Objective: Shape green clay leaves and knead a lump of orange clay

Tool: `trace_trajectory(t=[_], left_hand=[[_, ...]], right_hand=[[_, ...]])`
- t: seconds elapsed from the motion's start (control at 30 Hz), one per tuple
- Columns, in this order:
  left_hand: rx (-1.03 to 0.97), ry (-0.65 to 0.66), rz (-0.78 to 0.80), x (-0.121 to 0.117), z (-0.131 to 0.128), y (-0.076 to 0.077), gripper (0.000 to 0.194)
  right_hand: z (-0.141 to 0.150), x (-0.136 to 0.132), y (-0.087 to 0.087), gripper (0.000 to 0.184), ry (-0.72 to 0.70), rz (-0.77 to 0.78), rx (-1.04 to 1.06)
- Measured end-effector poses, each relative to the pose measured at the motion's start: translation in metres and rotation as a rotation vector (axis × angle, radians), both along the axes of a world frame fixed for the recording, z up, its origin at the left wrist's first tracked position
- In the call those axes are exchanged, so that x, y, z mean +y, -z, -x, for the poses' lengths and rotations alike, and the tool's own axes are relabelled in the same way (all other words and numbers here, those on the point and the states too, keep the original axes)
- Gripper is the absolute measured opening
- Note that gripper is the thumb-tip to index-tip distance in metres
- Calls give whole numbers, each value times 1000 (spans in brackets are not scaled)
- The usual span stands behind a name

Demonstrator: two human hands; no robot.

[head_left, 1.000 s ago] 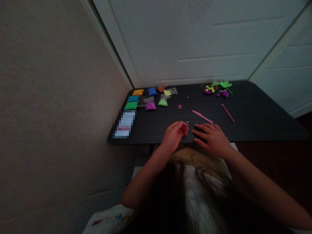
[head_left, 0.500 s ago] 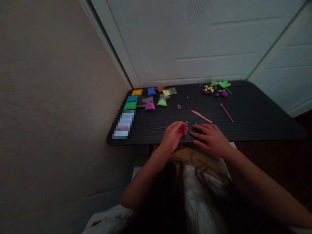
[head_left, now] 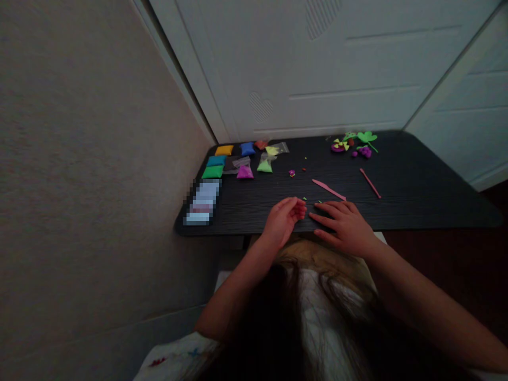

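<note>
Fingers of right hand spread wide, palm down, at near edge of worktop; left hand curls, its contents unclear; between them is narrow room.

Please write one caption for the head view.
Left hand curled, right hand spread, near a pink knife on a black table.

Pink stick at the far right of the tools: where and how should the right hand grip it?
I'd pinch the pink stick mid-shaft from above, thumb and fingertip on its two long sides. It is slim and straight, lies on the table slanting near end rightward, and nothing touches it. The right hand could come from the near side.
</note>
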State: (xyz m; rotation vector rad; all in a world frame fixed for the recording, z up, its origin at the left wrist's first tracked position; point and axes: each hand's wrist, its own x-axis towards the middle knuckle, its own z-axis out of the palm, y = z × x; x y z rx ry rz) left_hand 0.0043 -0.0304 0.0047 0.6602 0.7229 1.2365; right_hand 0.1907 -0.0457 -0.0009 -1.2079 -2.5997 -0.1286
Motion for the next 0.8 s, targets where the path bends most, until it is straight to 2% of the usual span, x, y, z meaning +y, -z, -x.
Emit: trace_trajectory(t=[0.37, 0.63, 0.8], left_hand=[[0, 10, 5, 0, 1, 0, 15], [1, 5, -8, -1, 1, -1, 14], [-7, 8, 1, -1, 1, 0, 14]], right_hand=[[0, 0, 0, 49, 7, 16, 9], [-1, 0, 0, 41, -28, 20, -8], [0, 0, 1, 51, 7, 39, -2]])
